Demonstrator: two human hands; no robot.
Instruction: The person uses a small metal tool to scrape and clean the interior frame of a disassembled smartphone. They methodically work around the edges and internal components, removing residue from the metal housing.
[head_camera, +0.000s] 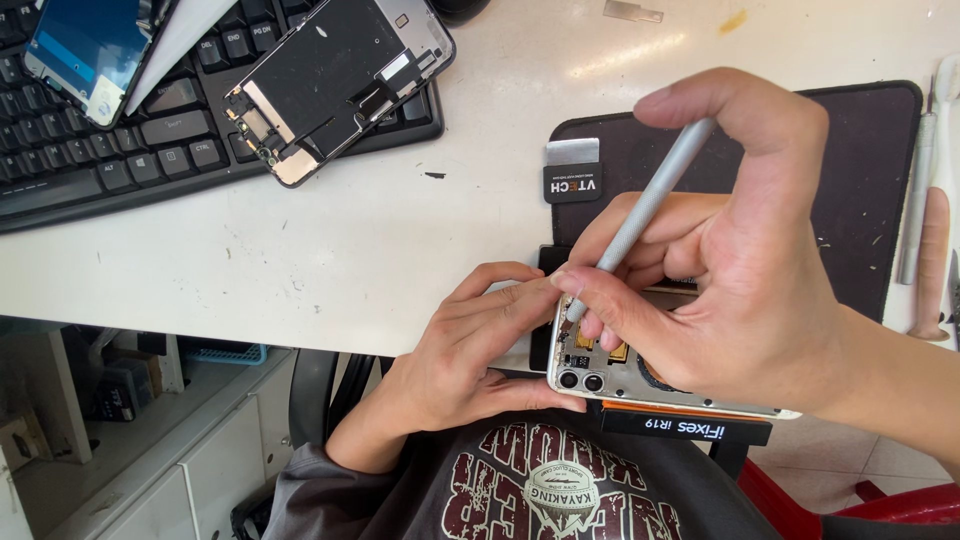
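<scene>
The left hand (470, 345) curls around the near end of the opened phone (625, 365), thumb and fingers pressed to its edges at the table's front. The right hand (745, 270) arches above, pinching a grey metal screwdriver (645, 210) tip-down into the phone.

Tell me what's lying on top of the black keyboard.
On the keyboard lie a removed phone screen and a blue-faced screen. The keys beneath both are covered.

Matt knurled metal tool (650, 200), shiny metal phone frame (640, 385), matt dark mat (860, 200)
</scene>
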